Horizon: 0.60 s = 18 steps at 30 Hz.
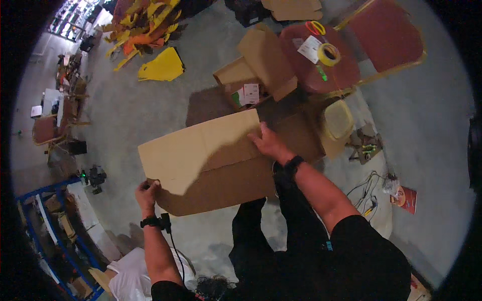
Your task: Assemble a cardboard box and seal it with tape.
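A large flat sheet of brown cardboard [201, 150] is held up in front of my legs, with a crease running across its middle. My left hand [146, 194] pinches its left edge near the lower corner. At the opposite edge, my right hand [271, 143] grips near the upper right corner, some fingers hidden behind the board. A shadow covers the sheet's lower right part. Just beyond it stands an open cardboard box [231, 75] with its flaps up and printed cards [248, 94] inside.
A red padded chair [321, 70] bears a yellow tape roll [329, 54] and yellow-handled scissors [315, 27]. A yellow sheet [163, 65] lies on the floor by a pile of yellow scraps [143, 25]. Cables [369, 193] lie at right; a blue rack [57, 236] stands at left.
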{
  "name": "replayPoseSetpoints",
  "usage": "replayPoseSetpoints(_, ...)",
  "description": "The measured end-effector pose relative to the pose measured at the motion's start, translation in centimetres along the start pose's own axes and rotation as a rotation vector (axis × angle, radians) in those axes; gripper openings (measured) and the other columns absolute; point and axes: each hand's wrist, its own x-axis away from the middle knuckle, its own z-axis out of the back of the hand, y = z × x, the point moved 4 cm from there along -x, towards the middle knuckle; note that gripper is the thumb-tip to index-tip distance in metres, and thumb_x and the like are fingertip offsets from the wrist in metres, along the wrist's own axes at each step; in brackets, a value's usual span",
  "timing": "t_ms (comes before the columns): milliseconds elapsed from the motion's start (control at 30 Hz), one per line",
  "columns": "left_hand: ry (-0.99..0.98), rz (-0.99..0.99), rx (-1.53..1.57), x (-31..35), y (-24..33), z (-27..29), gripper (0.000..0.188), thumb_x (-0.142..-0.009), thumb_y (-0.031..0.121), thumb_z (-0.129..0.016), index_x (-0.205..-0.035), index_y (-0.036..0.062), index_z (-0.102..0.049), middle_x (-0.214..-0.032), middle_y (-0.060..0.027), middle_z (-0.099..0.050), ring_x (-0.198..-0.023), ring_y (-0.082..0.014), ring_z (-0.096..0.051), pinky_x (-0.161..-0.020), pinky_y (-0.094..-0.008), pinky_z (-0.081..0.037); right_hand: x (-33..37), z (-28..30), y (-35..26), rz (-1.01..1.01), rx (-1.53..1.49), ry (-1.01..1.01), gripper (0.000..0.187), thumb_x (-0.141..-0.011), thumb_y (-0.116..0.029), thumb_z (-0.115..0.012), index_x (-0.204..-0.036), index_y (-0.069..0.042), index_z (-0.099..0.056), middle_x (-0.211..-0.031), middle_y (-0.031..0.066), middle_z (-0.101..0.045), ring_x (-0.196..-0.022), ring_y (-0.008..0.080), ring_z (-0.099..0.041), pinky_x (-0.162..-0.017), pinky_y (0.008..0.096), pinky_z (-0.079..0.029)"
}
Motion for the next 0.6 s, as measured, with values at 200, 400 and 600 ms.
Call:
replayPoseSetpoints(200,0.035,0.083,0.014,-7.4,-10.8,-5.8,0.035,-0.076,0.022,-0.082,-0.094,-0.0066,-0.071,-0.083,-0.0069,-0.070,-0.073,-0.0126,-0.062,-0.070,-0.0284,-0.051,-9.6,-6.2,8.8,-0.084,0.096,-0.062,0.065,-0.092,-0.043,-0.061,-0.137,0.000,-0.043,-0.122,0.0247,-0.061,-0.114,0.0406,-0.058,-0.097,0.0458,-0.046)
replayPoseSetpoints(400,0.016,0.117,-0.128,-9.1,-16.4,-8.9,0.032,-0.076,0.017,-0.081,-0.093,-0.0053,-0.066,-0.086,-0.0075,-0.068,-0.078,-0.0145,-0.059,-0.072,-0.0316,-0.050,-16.0,-6.3,8.9,0.147,0.211,-0.058,0.061,-0.089,-0.032,-0.062,-0.138,-0.002,-0.043,-0.129,0.0239,-0.056,-0.121,0.0383,-0.052,-0.104,0.0444,-0.041)
replayPoseSetpoints(600,-0.146,0.178,0.054,-10.0,-16.3,-11.6,0.039,-0.068,0.013,-0.082,-0.096,0.0002,-0.058,-0.090,-0.0047,-0.063,-0.080,-0.0162,-0.055,-0.073,-0.0312,-0.046,-18.4,-4.6,9.7,0.389,0.292,0.051,0.065,-0.089,-0.033,-0.058,-0.143,-0.003,-0.040,-0.137,0.0263,-0.048,-0.124,0.0414,-0.048,-0.107,0.0452,-0.038)
